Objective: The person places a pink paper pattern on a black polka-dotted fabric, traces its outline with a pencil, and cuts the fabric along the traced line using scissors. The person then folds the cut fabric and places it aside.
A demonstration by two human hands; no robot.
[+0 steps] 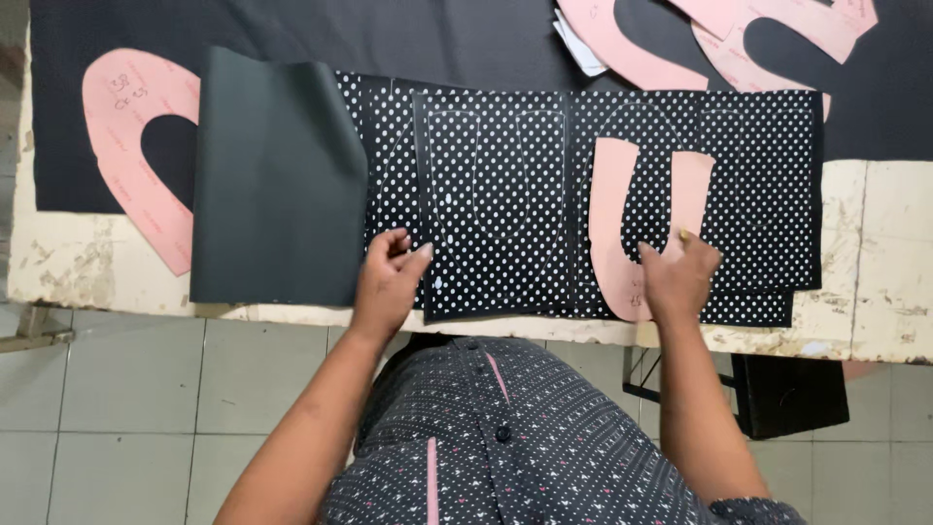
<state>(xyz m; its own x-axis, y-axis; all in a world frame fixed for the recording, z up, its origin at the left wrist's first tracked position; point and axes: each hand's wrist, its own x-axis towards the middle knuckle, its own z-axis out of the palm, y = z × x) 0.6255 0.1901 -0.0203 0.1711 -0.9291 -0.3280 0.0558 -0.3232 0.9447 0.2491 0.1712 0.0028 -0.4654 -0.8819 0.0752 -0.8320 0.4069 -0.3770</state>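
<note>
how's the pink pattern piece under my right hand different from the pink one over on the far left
The pink piece under the right hand lies on the polka-dot fabric, open end pointing away from you; the far-left pink piece lies on plain black cloth, open end toward you and partly covered by a dark folded sheet. Both are U-shaped.

Black white-dotted fabric (496, 194) flat on table w/ chalk outlines, pink U-shaped pattern (622, 224) lying on its right half

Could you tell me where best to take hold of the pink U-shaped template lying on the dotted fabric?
Probably by the free left leg of the pink U-shaped template, coming from the near side: it lies flat on the dotted fabric, and the right hand already covers its right leg.
</note>
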